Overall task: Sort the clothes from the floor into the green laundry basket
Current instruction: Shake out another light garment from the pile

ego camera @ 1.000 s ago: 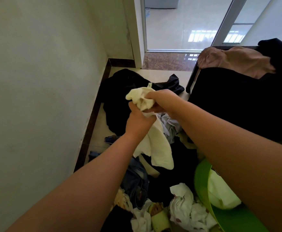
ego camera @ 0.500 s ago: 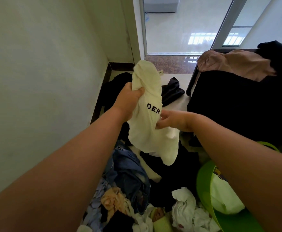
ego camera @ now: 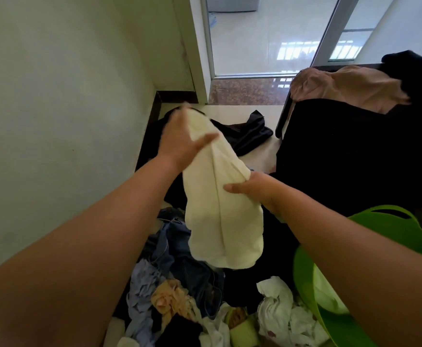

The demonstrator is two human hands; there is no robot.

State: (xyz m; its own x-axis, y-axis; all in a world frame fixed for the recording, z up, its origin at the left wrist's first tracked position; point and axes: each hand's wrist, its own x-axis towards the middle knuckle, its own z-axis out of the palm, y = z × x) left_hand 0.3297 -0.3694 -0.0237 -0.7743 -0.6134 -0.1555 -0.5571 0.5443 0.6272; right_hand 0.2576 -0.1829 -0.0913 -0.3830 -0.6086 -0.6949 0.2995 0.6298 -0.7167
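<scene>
cream garment (ego camera: 220,209) held up between both hands, hanging over floor pile. left hand (ego camera: 180,144) grips its top end, thumb across front of cloth. right hand (ego camera: 252,187) pinches its right edge lower down. beneath hands: denim (ego camera: 180,256), pale blue cloth (ego camera: 142,284), beige cloth (ego camera: 170,299), white cloth (ego camera: 277,309). green laundry basket (ego camera: 405,236) right of right hand, under forearm. black garment (ego camera: 245,134) on floor beyond hands.

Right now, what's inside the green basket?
One pale, light-coloured garment lies against the inner wall of the green basket. The right forearm crosses over the basket and hides most of its inside, so anything else in there cannot be seen.
</scene>
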